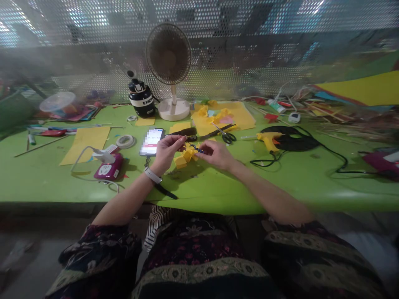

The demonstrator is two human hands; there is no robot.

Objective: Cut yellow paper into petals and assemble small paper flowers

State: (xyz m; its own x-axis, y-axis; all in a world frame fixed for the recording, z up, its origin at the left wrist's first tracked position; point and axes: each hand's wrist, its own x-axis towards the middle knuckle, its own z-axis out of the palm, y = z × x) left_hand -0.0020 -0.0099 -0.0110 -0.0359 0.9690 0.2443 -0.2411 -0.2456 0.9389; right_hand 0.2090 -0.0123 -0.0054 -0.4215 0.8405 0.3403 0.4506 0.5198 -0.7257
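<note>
My left hand [166, 153] is closed in a pinch, thumb and fingertips together. Opposite it, my right hand [220, 155] pinches too. A thin dark-blue strand-like piece [195, 148] stretches between the fingertips; it is too small to name. Just below lie small folded yellow paper pieces [187, 156] on the green table [215, 187]. A smartphone [151, 142] with a lit screen is left of my left hand. Behind the hands are a dark-handled tool [185, 132] and scissors [227, 135].
A white fan [173, 109] and black bottle [141, 101] stand at the back. To the right, a yellow glue gun [270, 140] lies on a black board [299, 139], its cable trailing. Leftward are a tape roll [125, 141], purple power block [109, 167] and yellow paper [85, 143].
</note>
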